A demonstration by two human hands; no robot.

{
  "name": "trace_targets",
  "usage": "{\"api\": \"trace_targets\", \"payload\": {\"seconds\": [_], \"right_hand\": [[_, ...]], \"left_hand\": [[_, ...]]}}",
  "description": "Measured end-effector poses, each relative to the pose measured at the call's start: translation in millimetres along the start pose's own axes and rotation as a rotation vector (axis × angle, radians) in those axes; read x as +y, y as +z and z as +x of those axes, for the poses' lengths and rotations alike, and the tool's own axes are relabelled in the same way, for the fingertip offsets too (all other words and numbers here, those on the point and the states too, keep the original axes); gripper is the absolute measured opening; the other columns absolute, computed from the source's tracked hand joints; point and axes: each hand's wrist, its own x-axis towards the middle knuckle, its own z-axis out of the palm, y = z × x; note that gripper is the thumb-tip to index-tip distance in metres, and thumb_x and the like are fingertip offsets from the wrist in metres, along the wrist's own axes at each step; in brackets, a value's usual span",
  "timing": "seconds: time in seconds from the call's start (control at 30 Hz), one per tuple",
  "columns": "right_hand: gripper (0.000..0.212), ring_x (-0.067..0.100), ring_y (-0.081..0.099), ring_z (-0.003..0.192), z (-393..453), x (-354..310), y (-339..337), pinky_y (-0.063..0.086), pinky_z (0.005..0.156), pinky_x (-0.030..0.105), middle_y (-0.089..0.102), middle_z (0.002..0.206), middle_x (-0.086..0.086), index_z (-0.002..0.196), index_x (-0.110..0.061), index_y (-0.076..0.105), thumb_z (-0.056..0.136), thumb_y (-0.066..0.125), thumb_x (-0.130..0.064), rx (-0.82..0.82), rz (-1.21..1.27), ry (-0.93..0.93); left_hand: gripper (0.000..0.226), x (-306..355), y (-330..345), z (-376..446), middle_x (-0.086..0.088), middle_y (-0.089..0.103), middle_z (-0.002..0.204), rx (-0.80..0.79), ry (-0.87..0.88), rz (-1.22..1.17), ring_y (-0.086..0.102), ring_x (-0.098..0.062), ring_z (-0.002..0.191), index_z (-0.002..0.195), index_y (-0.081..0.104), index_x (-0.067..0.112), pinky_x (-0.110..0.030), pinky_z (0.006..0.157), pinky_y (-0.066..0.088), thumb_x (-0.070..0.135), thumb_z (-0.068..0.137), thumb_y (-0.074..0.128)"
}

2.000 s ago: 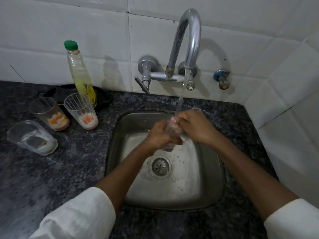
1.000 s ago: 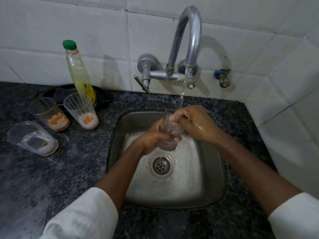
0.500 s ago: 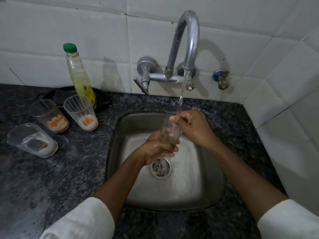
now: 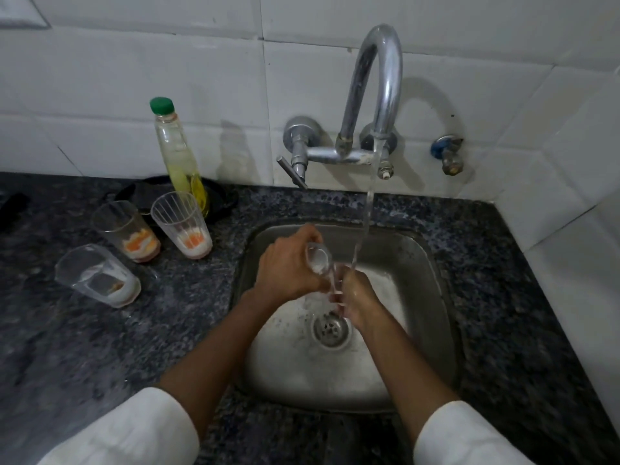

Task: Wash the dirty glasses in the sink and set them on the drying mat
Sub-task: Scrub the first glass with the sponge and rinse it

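Note:
Over the steel sink (image 4: 419,263), my left hand (image 4: 288,273) grips a clear glass (image 4: 318,258) that is tipped over, its thick base pointing up and toward me. My right hand (image 4: 357,297) is curled at the glass's lower, open end, just above the drain (image 4: 330,328). Water from the tap (image 4: 382,78) runs down onto my right hand and the glass's mouth. Three dirty glasses stand on the counter to the left: two with orange-and-white residue (image 4: 125,229) (image 4: 183,224) and one with whitish residue (image 4: 97,275).
A soap bottle (image 4: 176,152) with a green cap stands against the tiled wall, on a flat black item (image 4: 221,199). The dark granite counter (image 4: 84,347) surrounds the sink. A small valve (image 4: 448,156) sits on the wall to the right, and the tiled side wall closes in there.
The glass was upright under the stream with my right hand at its rim. My left hand has tipped it over, base up, and my right hand has dropped to its lower open end.

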Motion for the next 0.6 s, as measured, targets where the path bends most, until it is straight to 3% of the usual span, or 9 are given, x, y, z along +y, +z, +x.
{"api": "trace_targets", "payload": {"seconds": [0.1, 0.2, 0.3, 0.37, 0.43, 0.53, 0.6], "right_hand": [[0.021, 0.015, 0.046, 0.055, -7, -1, 4, 0.029, 0.048, 0.024, 0.056, 0.071, 0.006, 0.079, -0.011, 0.059, 0.095, 0.048, -0.020, -0.010, 0.114, -0.027], [0.019, 0.013, 0.047, 0.055, -16, -9, 10, 0.032, 0.049, 0.023, 0.059, 0.072, 0.005, 0.081, -0.012, 0.059, 0.096, 0.050, -0.019, 0.005, 0.096, -0.130], [0.015, 0.015, 0.057, 0.066, -23, -33, 22, 0.041, 0.056, 0.027, 0.066, 0.082, 0.004, 0.080, -0.018, 0.059, 0.094, 0.053, -0.021, 0.089, -0.199, -0.365], [0.017, 0.019, 0.061, 0.072, -26, -60, 34, 0.043, 0.062, 0.028, 0.067, 0.083, 0.004, 0.081, -0.018, 0.059, 0.095, 0.054, -0.027, 0.200, -0.485, -0.616], [0.031, 0.020, 0.060, 0.074, -32, -89, 50, 0.042, 0.064, 0.030, 0.064, 0.083, 0.002, 0.090, -0.013, 0.059, 0.096, 0.052, -0.043, 0.346, -0.794, -0.823], [0.057, 0.026, 0.063, 0.083, -37, -120, 71, 0.047, 0.068, 0.035, 0.064, 0.090, 0.007, 0.100, -0.010, 0.063, 0.091, 0.047, -0.064, 0.543, -1.106, -0.922], [0.057, 0.030, 0.065, 0.088, -36, -128, 81, 0.046, 0.070, 0.036, 0.067, 0.094, 0.010, 0.111, -0.011, 0.064, 0.094, 0.043, -0.061, 0.607, -1.208, -0.940]], "left_hand": [[0.066, -16, -17, 1, 0.007, 0.067, 0.090, 0.018, -0.096, -0.015, 0.064, -0.018, 0.081, 0.094, 0.051, 0.031, -0.034, 0.065, 0.051, 0.040, 0.043, 0.091], [0.067, -22, -33, 3, 0.007, 0.068, 0.090, 0.023, -0.142, -0.051, 0.064, -0.016, 0.080, 0.093, 0.052, 0.030, -0.037, 0.069, 0.054, 0.042, 0.042, 0.093], [0.066, -25, -50, 6, 0.007, 0.069, 0.086, 0.028, -0.143, -0.018, 0.065, -0.016, 0.078, 0.090, 0.052, 0.032, -0.039, 0.070, 0.057, 0.040, 0.039, 0.093], [0.067, -26, -59, 7, 0.006, 0.069, 0.087, 0.006, -0.141, 0.027, 0.065, -0.018, 0.079, 0.090, 0.050, 0.033, -0.039, 0.069, 0.057, 0.039, 0.039, 0.093], [0.068, -28, -66, 8, 0.004, 0.067, 0.087, -0.018, -0.135, 0.052, 0.064, -0.020, 0.080, 0.091, 0.049, 0.032, -0.037, 0.067, 0.055, 0.037, 0.041, 0.094], [0.071, -31, -76, 10, 0.004, 0.065, 0.091, -0.048, -0.099, 0.093, 0.062, -0.021, 0.083, 0.095, 0.047, 0.031, -0.039, 0.067, 0.055, 0.039, 0.042, 0.093], [0.072, -33, -81, 12, 0.004, 0.064, 0.091, -0.064, -0.076, 0.122, 0.060, -0.021, 0.084, 0.097, 0.046, 0.031, -0.038, 0.066, 0.053, 0.040, 0.042, 0.092]]}}
